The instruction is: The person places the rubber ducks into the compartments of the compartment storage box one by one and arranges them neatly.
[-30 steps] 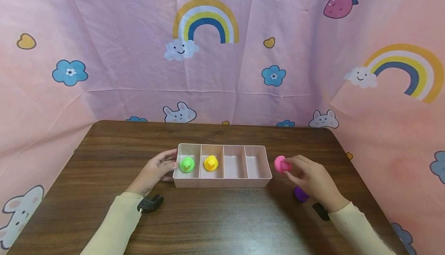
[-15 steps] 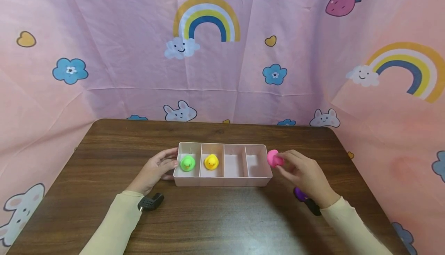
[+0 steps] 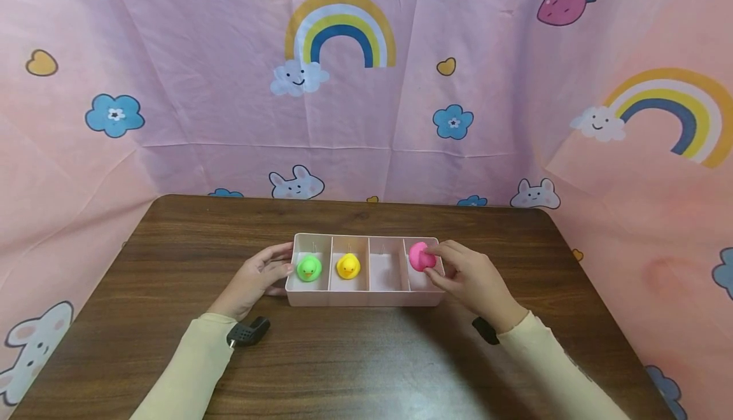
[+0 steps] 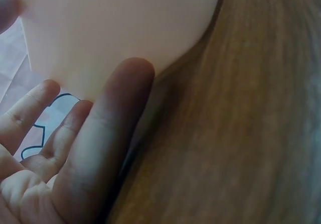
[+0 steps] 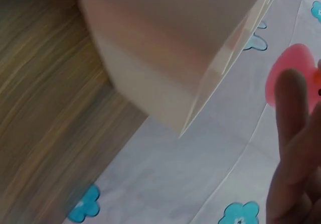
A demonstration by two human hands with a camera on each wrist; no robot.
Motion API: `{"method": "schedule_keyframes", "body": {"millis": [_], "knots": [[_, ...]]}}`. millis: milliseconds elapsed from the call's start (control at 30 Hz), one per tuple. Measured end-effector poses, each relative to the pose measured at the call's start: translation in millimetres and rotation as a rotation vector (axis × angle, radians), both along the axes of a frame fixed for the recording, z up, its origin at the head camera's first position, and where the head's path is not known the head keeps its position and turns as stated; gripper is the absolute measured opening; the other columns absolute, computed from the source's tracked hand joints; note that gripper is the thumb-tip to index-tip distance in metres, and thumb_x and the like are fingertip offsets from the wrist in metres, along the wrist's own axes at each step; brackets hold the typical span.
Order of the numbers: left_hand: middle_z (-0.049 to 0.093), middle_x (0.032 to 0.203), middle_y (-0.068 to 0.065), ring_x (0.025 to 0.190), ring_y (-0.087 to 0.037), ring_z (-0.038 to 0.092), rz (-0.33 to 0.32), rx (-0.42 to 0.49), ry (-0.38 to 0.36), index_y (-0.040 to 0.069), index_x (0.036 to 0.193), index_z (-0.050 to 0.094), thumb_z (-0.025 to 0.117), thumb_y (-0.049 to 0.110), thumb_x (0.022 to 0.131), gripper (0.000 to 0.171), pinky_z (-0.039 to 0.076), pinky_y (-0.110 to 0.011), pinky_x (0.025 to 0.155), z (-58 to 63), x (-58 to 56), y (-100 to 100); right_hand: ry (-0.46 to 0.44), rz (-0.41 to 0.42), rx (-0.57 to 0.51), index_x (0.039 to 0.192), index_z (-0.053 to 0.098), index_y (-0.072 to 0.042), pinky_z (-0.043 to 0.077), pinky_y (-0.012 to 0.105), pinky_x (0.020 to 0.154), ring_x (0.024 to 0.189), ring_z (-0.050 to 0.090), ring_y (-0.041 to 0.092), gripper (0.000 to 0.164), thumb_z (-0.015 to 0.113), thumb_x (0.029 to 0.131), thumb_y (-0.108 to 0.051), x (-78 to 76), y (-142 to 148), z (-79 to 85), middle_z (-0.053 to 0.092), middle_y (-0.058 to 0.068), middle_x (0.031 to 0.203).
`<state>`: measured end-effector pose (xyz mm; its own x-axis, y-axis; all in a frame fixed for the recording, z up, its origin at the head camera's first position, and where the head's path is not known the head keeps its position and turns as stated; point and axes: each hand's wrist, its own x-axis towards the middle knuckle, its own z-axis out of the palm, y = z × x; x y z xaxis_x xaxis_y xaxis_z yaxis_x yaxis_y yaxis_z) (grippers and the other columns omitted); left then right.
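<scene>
A pale pink box (image 3: 349, 299) with compartments in a row stands on the wooden table. The green rubber duck (image 3: 309, 268) sits in its leftmost compartment, and the yellow rubber duck (image 3: 348, 266) occupies the one beside it. At the box's left end, my left hand (image 3: 252, 283) touches the end wall with fairly straight fingers (image 4: 123, 98). My right hand (image 3: 478, 280) pinches a pink rubber duck (image 3: 420, 256) between thumb and fingers, over the rightmost compartment. From the right wrist, the pink duck (image 5: 290, 73) appears above the box rim, partly covered by fingers.
Brown wooden table (image 3: 355, 363) extends around the box. A patterned cloth (image 3: 229, 89) hangs behind and along both sides. Black wrist cameras (image 3: 249, 332) are worn on both arms.
My right hand has moved left with the pink duck, from beside the box to over its rightmost compartment. The purple object on the right is now hidden. My left hand stays put.
</scene>
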<state>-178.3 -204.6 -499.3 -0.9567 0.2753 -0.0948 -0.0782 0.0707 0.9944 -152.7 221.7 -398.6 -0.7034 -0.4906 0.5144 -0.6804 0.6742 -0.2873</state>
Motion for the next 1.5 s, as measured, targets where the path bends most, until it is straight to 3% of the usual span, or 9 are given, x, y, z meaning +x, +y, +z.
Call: {"method": "schedule_keyframes", "body": {"millis": [167, 367, 633, 900, 1167, 1500], "knots": [[0.044, 0.157, -0.023, 0.132, -0.037, 0.056, -0.008, 0.000, 0.012, 0.009, 0.157, 0.039, 0.066, 0.027, 0.103, 0.063, 0.062, -0.044, 0.086, -1.2, -0.3, 0, -0.063, 0.016, 0.003, 0.115, 0.074, -0.016, 0.048, 0.019, 0.054, 0.062, 0.054, -0.001, 0.033, 0.085, 0.084, -0.015, -5.0, -17, -0.2, 0.071, -0.007, 0.102], [0.045, 0.156, -0.021, 0.133, -0.036, 0.056, -0.006, -0.001, 0.013, 0.010, 0.157, 0.041, 0.067, 0.028, 0.102, 0.063, 0.062, -0.044, 0.086, -1.6, -1.0, 0, -0.107, 0.000, 0.050, 0.113, 0.075, -0.015, 0.048, 0.020, 0.055, 0.063, 0.058, 0.010, 0.031, 0.087, 0.084, -0.016, -9.6, -37, -0.9, 0.074, 0.002, 0.116], [0.045, 0.157, -0.021, 0.131, -0.031, 0.058, -0.007, 0.002, 0.018, 0.010, 0.157, 0.041, 0.067, 0.027, 0.102, 0.063, 0.062, -0.043, 0.086, -2.9, -0.6, -1, -0.098, -0.029, 0.204, 0.111, 0.075, -0.014, 0.051, 0.023, 0.060, 0.074, 0.060, 0.012, 0.031, 0.088, 0.085, -0.024, -22.2, -51, -8.3, 0.074, -0.001, 0.099], [0.045, 0.156, -0.022, 0.130, -0.031, 0.059, -0.005, 0.002, 0.021, 0.010, 0.156, 0.041, 0.065, 0.022, 0.104, 0.059, 0.062, -0.043, 0.085, -3.0, -0.8, -1, -0.164, -0.011, 0.255, 0.110, 0.074, -0.013, 0.059, 0.029, 0.074, 0.081, 0.067, 0.016, 0.032, 0.088, 0.084, -0.025, -32.2, -61, -16.8, 0.072, -0.004, 0.095], [0.045, 0.155, -0.024, 0.124, -0.019, 0.063, -0.007, 0.017, 0.023, 0.008, 0.155, 0.041, 0.067, 0.023, 0.102, 0.061, 0.063, -0.043, 0.084, -0.7, 0.5, -1, -0.230, -0.014, 0.293, 0.106, 0.074, -0.014, 0.058, 0.026, 0.073, 0.078, 0.063, 0.012, 0.028, 0.088, 0.084, -0.025, -39.6, -68, -20.6, 0.071, -0.004, 0.089], [0.045, 0.156, -0.022, 0.127, -0.023, 0.061, -0.015, 0.017, 0.011, 0.009, 0.156, 0.041, 0.068, 0.026, 0.102, 0.062, 0.062, -0.044, 0.085, -0.6, -0.3, -3, -0.310, -0.051, 0.362, 0.107, 0.073, -0.014, 0.054, 0.028, 0.067, 0.072, 0.060, 0.012, 0.028, 0.086, 0.086, -0.028, -46.8, -75, -24.7, 0.071, -0.004, 0.085]]}}
